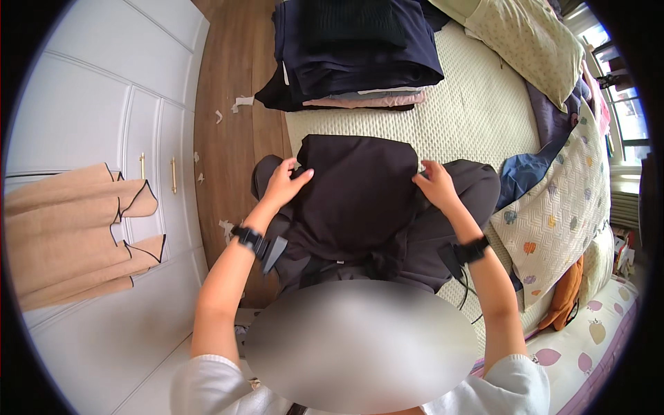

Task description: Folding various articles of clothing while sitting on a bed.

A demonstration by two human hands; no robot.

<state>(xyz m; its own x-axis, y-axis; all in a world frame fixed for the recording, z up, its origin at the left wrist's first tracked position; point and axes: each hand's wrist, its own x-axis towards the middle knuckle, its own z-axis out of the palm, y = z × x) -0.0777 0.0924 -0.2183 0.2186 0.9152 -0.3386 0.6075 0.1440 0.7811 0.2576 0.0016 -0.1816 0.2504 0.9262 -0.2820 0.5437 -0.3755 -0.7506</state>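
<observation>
A black folded garment [356, 190] lies across my lap, over my crossed legs in dark trousers. My left hand [285, 185] is at its left edge, thumb on top and the other fingers partly behind the cloth. At the opposite edge, my right hand [436, 185] pinches the fabric between thumb and fingers. The garment looks fairly flat, with its far edge lying near the front of the bed. Whether it is a top or trousers cannot be made out. Each wrist wears a black strap with a small device.
Ahead stands a stack of folded dark clothes [360, 52], with pink and grey layers below. It rests on a cream quilted bed [477, 111]. A patterned quilt [546, 214] and blue cloth [522, 173] lie right. White cabinets [76, 90] with a hanging tan cloth [69, 235] line the left.
</observation>
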